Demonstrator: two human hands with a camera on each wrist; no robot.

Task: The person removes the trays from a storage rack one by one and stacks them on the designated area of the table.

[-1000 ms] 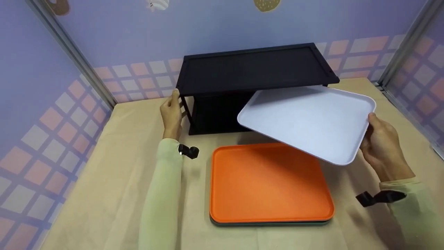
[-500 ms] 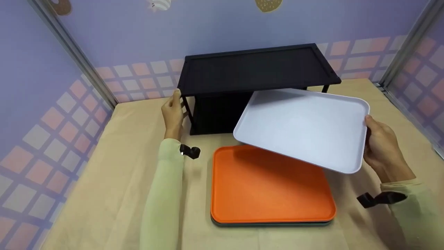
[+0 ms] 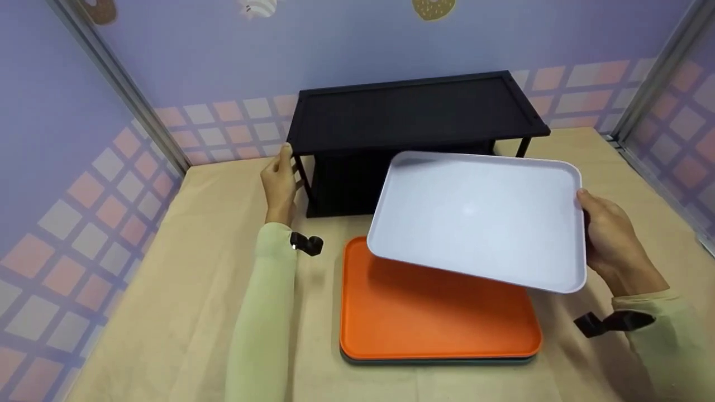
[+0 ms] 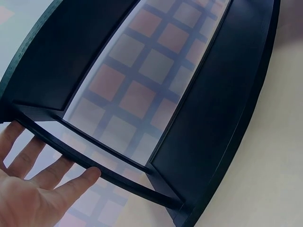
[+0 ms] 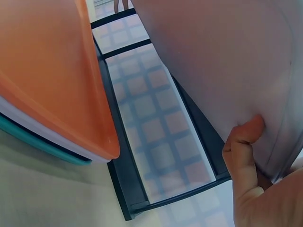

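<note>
Right hand (image 3: 611,240) grips white tray (image 3: 475,215); left hand (image 3: 279,181) touches black rack (image 3: 413,109).

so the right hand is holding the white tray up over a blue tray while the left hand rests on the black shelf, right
Not quite: the tray under the white tray is orange, not blue, as the head view shows. The rest holds: the right hand grips the white tray's edge, and the left hand rests on the black shelf.

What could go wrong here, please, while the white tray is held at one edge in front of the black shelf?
The right hand grips the white tray by one short edge only, so the tilted tray could slip or sag. Its far edge sits close to the black shelf and might knock it; the left hand merely rests open against the frame. A drop would land on the orange tray.
</note>
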